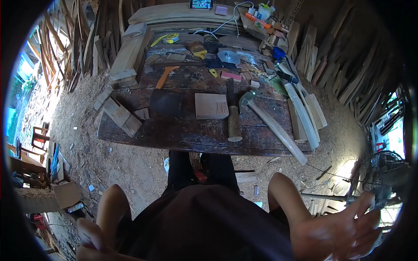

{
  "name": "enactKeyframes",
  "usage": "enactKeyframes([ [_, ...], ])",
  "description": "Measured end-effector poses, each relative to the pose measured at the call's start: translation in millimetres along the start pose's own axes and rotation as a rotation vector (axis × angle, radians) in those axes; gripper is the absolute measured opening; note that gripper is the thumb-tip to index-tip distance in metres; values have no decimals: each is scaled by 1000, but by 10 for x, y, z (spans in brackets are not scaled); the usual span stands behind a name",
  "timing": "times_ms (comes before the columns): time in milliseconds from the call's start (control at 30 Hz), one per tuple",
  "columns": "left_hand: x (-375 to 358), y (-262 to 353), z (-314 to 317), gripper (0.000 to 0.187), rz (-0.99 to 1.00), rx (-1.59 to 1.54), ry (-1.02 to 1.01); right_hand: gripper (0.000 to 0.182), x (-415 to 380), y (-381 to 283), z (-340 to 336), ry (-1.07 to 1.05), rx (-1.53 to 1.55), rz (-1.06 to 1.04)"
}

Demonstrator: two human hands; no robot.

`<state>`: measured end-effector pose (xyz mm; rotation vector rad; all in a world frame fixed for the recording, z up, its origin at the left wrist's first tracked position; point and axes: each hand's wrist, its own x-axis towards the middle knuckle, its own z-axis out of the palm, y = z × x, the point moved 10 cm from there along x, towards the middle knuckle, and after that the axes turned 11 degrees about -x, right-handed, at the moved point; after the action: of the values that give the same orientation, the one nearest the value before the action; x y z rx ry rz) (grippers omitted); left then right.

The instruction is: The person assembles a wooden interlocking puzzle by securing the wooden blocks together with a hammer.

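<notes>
My right hand [342, 232] is raised at the lower right, its fingers apart and holding nothing, slightly blurred. My left hand [89, 237] is at the lower left, partly cut off by the frame's bottom; its thumb stands away from the rest, and nothing shows in it. Both hands are apart from the wooden table [196, 141]. Near the table's front edge lie a squared wood block [211, 105] with pencil-like lines, a chisel [234, 122] with a wooden handle, and a hammer [274, 126] whose handle overhangs the edge. Left of the block is a handsaw [165, 80] with an orange handle.
A tape measure [172, 38], a round disc [229, 57], a pink block [230, 76] and a phone [201, 4] sit farther back. Wood offcuts [119, 115] lie at the table's left, curved strips [302, 115] at its right. A fan [383, 174] stands at the right.
</notes>
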<state>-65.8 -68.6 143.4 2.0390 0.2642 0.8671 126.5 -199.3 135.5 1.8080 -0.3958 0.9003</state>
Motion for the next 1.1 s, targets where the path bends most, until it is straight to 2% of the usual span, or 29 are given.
enactKeyframes([
  [67, -10, 4, 25, 22, -33, -8, 13, 98, -30, 5, -132, 197, 169, -54],
  [100, -21, -20, 23, 20, -74, -13, 30, 98, -40, 9, -92, 190, 168, -51],
  [167, -68, -14, 22, 19, -63, -8, 35, 121, -54, 15, -75, 190, 189, -43],
  [300, -11, 44, -2, 15, -16, 39, 84, 127, -57, -83, 26, 21, 52, -106],
  [367, -28, 53, -8, 14, -75, 31, 51, 129, -56, -120, 433, -346, -169, -29],
  [400, -41, 11, -1, 13, -139, 20, 19, 129, -85, -103, 433, -351, -168, -28],
  [467, -25, 19, -21, 14, -67, 20, -33, 104, -91, -105, 252, -292, -104, -81],
  [500, -23, 42, -22, 14, -2, 18, -82, 104, -69, -182, 288, -295, -99, -84],
  [533, -50, -9, -102, 14, -3, 28, -81, 86, -11, -46, 174, -125, -113, 195],
  [567, -72, 10, -100, 13, 73, 38, -165, 71, -64, 140, -15, 45, -122, 475],
  [600, -119, 46, -61, 13, 148, 48, -250, 71, -67, 153, -4, 41, -111, 474],
  [633, -123, 39, -43, 13, 147, 58, -249, 58, -55, 166, -71, 140, 5, 442],
  [667, -123, 108, -82, 12, 210, 82, -163, 48, -61, 169, -143, 240, 118, 406],
  [700, -146, 175, -120, 12, 269, 103, -76, 48, -76, 176, -154, 240, 122, 399],
  [733, -201, 180, -74, 12, 264, 108, -74, 44, -69, 141, -152, 196, 97, 346],
  [800, -297, 99, -187, 13, 158, 167, 136, 37, -70, 73, -164, 116, 47, 245],
  [833, -294, 69, -193, 13, 152, 173, 144, 33, -73, 32, -165, 79, 24, 193],
  [900, -335, 161, -202, 16, 355, 197, 147, 30, -77, -63, -154, 55, 8, 130],
  [933, -220, -29, -227, 16, 339, 200, 151, 25, -93, -101, 30, -119, -155, 145],
  [967, -307, 113, -193, 17, 852, -48, 46, 22, -136, -86, 191, -290, -326, 161],
  [1000, -603, 167, -261, 18, 1356, -314, -65, 22, -115, -108, 127, -278, -333, 150],
  [1033, -604, 144, -255, 19, 1494, -463, -3, 21, -105, -88, 71, -389, -1005, 65],
  [1067, -501, 142, -189, 19, 1482, -465, 7, 21, -113, -31, 19, -479, -1679, -24],
  [1100, -461, 148, -190, 22, 1530, -534, 0, 21, -106, -60, 45, -465, -1683, -21],
])
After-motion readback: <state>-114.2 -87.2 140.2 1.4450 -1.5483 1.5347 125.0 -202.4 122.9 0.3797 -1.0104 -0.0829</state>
